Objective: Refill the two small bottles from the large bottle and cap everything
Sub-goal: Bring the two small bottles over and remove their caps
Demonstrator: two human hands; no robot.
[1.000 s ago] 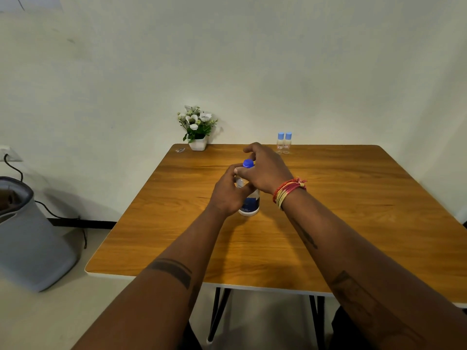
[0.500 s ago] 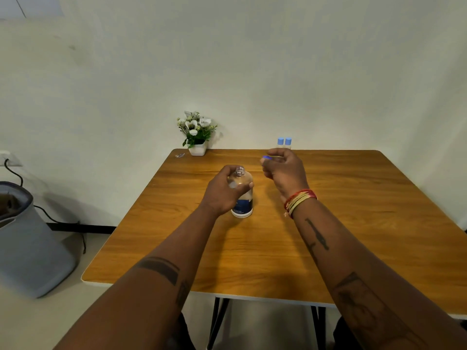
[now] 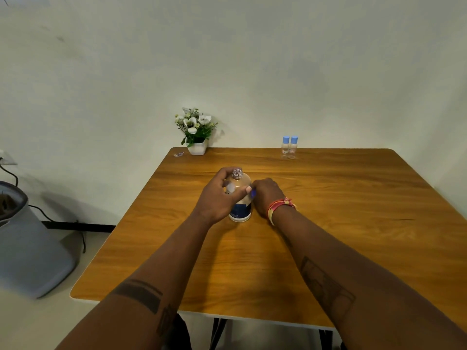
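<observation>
gripping the round, clear large bottle — left hand.

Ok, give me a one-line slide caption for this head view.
Left hand steadies the uncapped large bottle; right hand lowers its blue cap beside it; two small bottles wait capped.

Desk: orange-brown top with darker wood-grain streaks and a pale edge. Large bottle: clear body, dark blue label over a white base band, clear threaded neck. Cap at the right hand: blue. Two small bottles: clear, light blue caps, small labels with red marks. Wrist threads: red, yellow and pink. Flower pot: white; flowers white with green leaves. Bin: grey. Wall: off-white. Forearms: dark tattoo bands and outlines.
</observation>
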